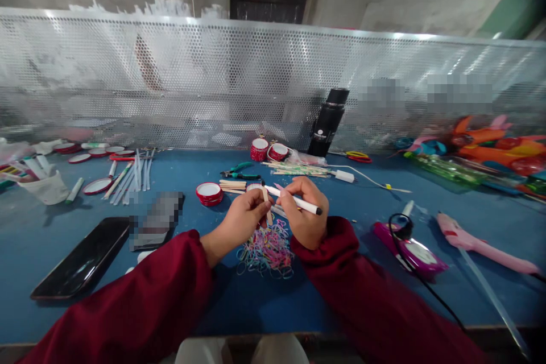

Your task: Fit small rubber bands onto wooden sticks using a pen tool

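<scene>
Above colourful loops, left hand in pinch grip on wooden stick, right hand likewise on marker (white, black-ended).

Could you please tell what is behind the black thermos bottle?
Behind the black thermos bottle stands a perforated metal panel; whatever the bottle covers cannot be seen.

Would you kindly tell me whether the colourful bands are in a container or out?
Out: the bands lie in a loose heap on the blue table, near the left hand.
</scene>
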Demonstrator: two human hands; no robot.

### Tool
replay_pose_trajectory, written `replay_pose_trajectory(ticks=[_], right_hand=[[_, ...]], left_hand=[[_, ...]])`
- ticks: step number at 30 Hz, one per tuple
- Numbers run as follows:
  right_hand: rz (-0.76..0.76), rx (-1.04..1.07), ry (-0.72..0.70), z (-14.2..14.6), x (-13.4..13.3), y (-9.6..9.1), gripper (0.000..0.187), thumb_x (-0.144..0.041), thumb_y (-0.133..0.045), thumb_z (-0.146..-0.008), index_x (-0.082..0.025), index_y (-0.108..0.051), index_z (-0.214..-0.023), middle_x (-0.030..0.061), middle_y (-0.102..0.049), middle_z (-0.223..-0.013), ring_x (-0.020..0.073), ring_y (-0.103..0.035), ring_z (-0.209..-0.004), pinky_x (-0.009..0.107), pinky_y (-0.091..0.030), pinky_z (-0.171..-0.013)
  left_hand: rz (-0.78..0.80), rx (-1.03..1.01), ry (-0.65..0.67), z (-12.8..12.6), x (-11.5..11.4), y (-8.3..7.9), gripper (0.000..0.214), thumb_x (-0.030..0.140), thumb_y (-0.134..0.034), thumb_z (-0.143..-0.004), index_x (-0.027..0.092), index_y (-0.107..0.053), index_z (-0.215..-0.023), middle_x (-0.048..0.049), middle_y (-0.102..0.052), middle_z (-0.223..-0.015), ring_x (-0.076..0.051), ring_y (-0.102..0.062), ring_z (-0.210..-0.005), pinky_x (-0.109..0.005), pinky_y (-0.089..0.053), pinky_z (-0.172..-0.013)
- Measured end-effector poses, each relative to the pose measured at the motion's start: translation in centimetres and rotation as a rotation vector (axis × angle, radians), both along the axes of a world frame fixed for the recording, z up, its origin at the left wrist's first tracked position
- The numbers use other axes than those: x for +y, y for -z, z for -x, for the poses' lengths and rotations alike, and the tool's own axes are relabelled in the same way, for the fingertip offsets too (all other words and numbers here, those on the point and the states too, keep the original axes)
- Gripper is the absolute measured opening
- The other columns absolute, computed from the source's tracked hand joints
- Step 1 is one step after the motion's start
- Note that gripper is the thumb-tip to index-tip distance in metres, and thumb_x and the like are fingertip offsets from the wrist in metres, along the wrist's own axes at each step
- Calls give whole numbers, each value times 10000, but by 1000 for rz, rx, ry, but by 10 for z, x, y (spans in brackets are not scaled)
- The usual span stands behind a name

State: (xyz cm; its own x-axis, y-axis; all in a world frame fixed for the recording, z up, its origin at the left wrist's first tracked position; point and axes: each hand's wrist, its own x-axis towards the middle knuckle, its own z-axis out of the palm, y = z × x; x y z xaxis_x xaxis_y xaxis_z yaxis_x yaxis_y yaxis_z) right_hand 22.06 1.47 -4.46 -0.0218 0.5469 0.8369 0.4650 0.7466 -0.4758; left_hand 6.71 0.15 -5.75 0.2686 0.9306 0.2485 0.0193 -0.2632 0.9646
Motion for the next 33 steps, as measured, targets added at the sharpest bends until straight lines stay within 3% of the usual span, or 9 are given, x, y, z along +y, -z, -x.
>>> replay_pose_trajectory(ticks=[33], right_hand=[[4, -16, -6, 0, 0, 0, 155, -210, -574, -831, -223, -564, -677, -4, -586, -650, 178, -545, -689, 345, -426, -730]], left_hand=[[9, 5, 5, 0, 0, 1, 254, 395, -545, -877, 178, -468, -769, 23, -538, -591, -88, -492, -480, -226, -356, -477]])
